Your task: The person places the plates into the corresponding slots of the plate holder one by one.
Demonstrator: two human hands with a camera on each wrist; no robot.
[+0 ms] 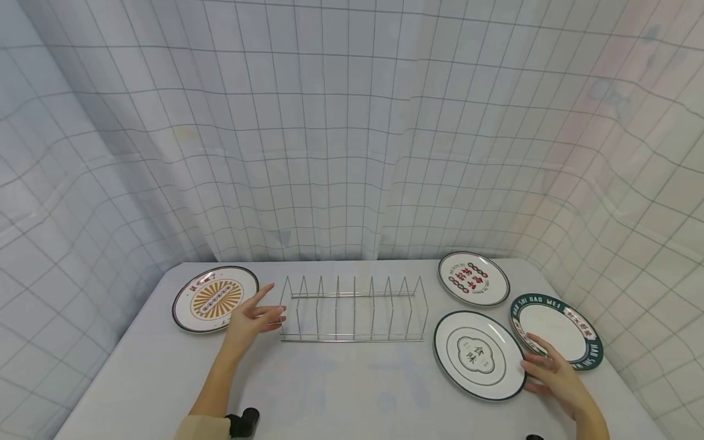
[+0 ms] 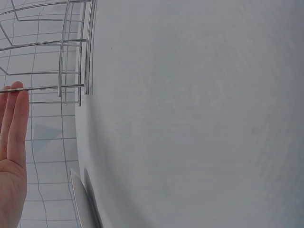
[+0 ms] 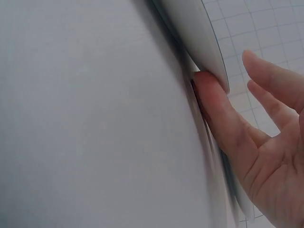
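Observation:
My left hand (image 1: 244,322) is at the left end of a wire dish rack (image 1: 354,341), its fingertips right at the end wire in the left wrist view; the fingers look fairly straight. At the right, my right hand (image 1: 558,379) touches the edge of a white plate with a dark green rim (image 1: 480,382). In the right wrist view one digit reaches under that plate's raised edge (image 3: 194,42), while other fingers (image 3: 273,76) stand apart from it. The rack's slots hold no plates.
A plate with an orange sunburst (image 1: 192,305) lies left of the rack. Two more plates are at the right: one with red characters (image 1: 473,296) at the back, and one with a lettered green rim (image 1: 591,354) beside my right hand. A checked curtain (image 1: 352,140) encloses the white table (image 1: 330,391).

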